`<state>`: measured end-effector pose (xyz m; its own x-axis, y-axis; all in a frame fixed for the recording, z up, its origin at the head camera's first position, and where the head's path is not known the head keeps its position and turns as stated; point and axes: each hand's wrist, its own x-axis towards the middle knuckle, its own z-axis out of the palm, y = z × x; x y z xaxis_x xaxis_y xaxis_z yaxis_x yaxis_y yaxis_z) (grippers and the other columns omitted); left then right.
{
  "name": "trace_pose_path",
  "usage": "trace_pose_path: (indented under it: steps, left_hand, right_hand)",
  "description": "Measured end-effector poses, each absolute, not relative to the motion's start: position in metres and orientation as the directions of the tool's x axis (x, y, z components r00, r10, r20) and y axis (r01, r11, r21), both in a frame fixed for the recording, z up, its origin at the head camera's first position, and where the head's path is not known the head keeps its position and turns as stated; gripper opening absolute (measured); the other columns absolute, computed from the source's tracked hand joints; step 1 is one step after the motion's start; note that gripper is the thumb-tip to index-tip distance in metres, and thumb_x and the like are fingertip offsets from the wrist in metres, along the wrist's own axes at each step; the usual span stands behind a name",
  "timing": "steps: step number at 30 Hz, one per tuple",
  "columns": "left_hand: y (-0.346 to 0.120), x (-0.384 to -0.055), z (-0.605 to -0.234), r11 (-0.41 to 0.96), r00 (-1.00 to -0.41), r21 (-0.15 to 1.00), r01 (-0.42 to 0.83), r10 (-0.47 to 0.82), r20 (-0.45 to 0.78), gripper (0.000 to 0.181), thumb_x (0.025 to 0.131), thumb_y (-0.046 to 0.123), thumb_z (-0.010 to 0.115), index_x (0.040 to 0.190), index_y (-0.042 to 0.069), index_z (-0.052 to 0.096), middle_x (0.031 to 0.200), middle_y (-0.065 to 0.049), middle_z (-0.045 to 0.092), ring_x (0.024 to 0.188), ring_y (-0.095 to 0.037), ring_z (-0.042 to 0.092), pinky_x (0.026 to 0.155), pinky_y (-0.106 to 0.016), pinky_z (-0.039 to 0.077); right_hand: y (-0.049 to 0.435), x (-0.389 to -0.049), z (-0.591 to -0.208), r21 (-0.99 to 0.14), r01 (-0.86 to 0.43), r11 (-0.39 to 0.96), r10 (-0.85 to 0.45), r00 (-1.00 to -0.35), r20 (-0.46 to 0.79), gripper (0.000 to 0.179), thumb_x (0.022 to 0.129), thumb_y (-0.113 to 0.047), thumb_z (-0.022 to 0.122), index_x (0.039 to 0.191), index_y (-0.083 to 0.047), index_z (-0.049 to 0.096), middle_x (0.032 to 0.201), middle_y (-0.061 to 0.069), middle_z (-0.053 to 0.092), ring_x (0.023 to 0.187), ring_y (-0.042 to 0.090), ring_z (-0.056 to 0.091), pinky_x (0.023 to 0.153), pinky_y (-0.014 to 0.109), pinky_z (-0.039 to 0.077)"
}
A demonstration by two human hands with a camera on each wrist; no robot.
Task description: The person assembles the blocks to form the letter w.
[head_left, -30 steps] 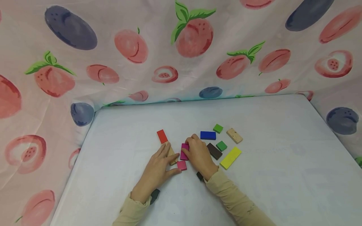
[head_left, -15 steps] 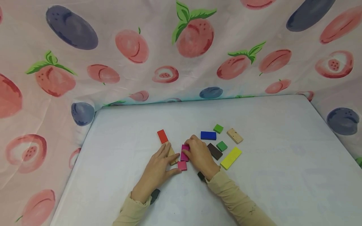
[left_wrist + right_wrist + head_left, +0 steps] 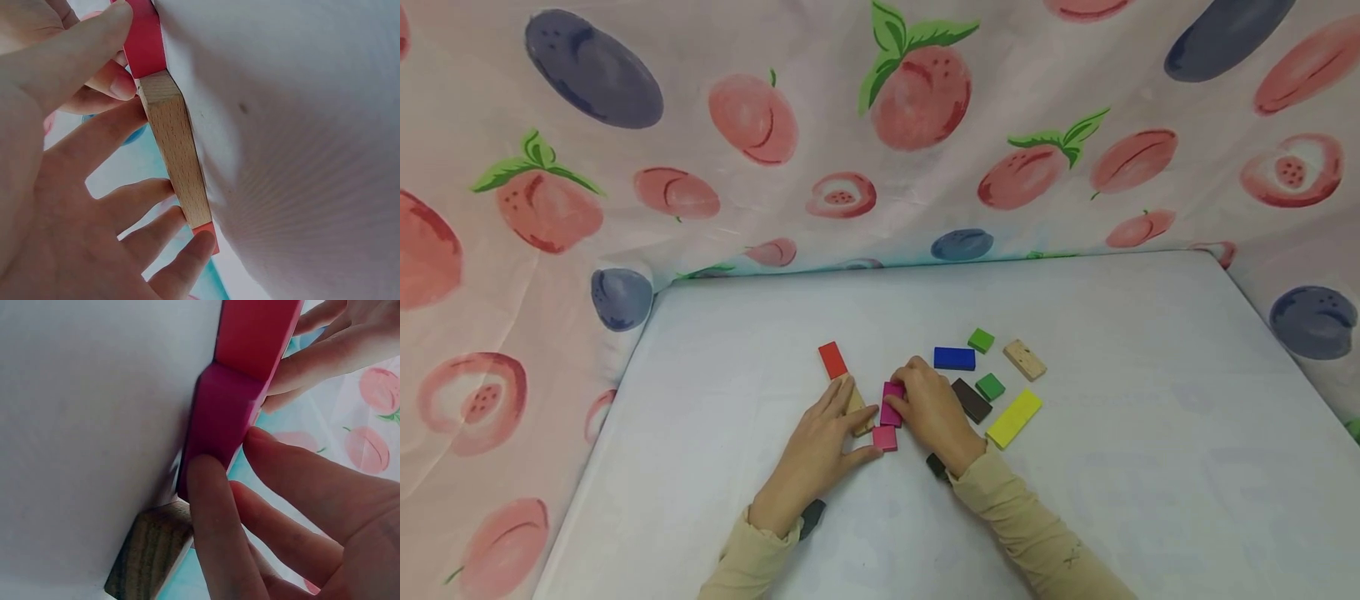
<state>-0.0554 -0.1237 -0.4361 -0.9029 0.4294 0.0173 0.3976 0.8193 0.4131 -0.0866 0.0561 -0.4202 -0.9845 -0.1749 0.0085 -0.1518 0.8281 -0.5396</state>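
Observation:
My left hand (image 3: 816, 442) lies with spread fingers along the plain wooden block (image 3: 176, 150), the thumb at the small pink block (image 3: 885, 439). The red block (image 3: 832, 360) meets the wooden block's far end, under the little finger in the left wrist view. My right hand (image 3: 934, 417) pinches the magenta block (image 3: 224, 412) between thumb and fingers. In the right wrist view the magenta block's end sits against the pink block. Just right of the right hand lies a dark brown block (image 3: 972, 401). The left fingers partly cover the wooden block in the head view.
Right of the hands lie a blue block (image 3: 954, 359), two small green blocks (image 3: 981, 340), a speckled wooden block (image 3: 1025, 359) and a long yellow block (image 3: 1014, 418). A fruit-patterned cloth (image 3: 760, 217) rises behind the white table (image 3: 1150, 500).
The magenta block has slid very slightly toward the pink block under my right fingers. My left hand keeps its place. The head view has shifted a little.

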Motion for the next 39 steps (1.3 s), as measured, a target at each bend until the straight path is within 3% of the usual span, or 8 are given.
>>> trace_pose_path:
  steps: [13, 19, 32, 39]
  left_hand:
    - [-0.119, -0.056, -0.435, 0.82, -0.916, 0.435, 0.373, 0.399, 0.035, 0.057, 0.082, 0.048, 0.078, 0.128, 0.015, 0.069, 0.156, -0.021, 0.037, 0.147, -0.04, 0.029, 0.112, -0.056, 0.036]
    - [-0.112, -0.055, -0.436, 0.83, -0.934, 0.438, 0.344, 0.352, 0.067, 0.048, 0.085, 0.042, 0.077, 0.123, 0.013, 0.071, 0.153, -0.023, 0.04, 0.145, -0.04, 0.033, 0.111, -0.057, 0.037]
    - [-0.112, -0.053, -0.437, 0.824, -0.935, 0.46, 0.331, 0.351, 0.044, 0.047, 0.084, 0.036, 0.079, 0.124, 0.014, 0.07, 0.154, -0.024, 0.038, 0.145, -0.043, 0.031, 0.113, -0.058, 0.034]
    - [-0.11, -0.052, -0.436, 0.781, -0.936, 0.528, 0.334, 0.342, 0.086, 0.024, 0.083, 0.026, 0.082, 0.101, 0.016, 0.071, 0.152, -0.027, 0.04, 0.144, -0.049, 0.03, 0.112, -0.063, 0.032]
  right_hand:
    - [0.057, -0.09, -0.421, -0.542, -0.149, 0.827, -0.172, -0.985, 0.008, 0.024, 0.084, -0.017, 0.08, 0.103, -0.003, 0.074, 0.093, 0.007, 0.062, 0.073, 0.014, 0.059, 0.067, 0.023, 0.055]
    - [0.058, -0.091, -0.422, -0.531, -0.155, 0.833, -0.173, -0.985, 0.016, 0.023, 0.084, -0.017, 0.08, 0.102, -0.004, 0.074, 0.094, 0.007, 0.062, 0.073, 0.014, 0.059, 0.066, 0.024, 0.054]
    - [0.059, -0.09, -0.423, -0.545, -0.162, 0.823, -0.18, -0.984, 0.02, 0.02, 0.085, -0.015, 0.08, 0.1, -0.003, 0.074, 0.092, 0.008, 0.063, 0.072, 0.014, 0.06, 0.066, 0.026, 0.055]
    - [0.059, -0.091, -0.424, -0.546, -0.164, 0.822, -0.185, -0.983, 0.018, 0.02, 0.084, -0.016, 0.08, 0.098, -0.003, 0.074, 0.091, 0.007, 0.062, 0.071, 0.014, 0.058, 0.065, 0.026, 0.054]
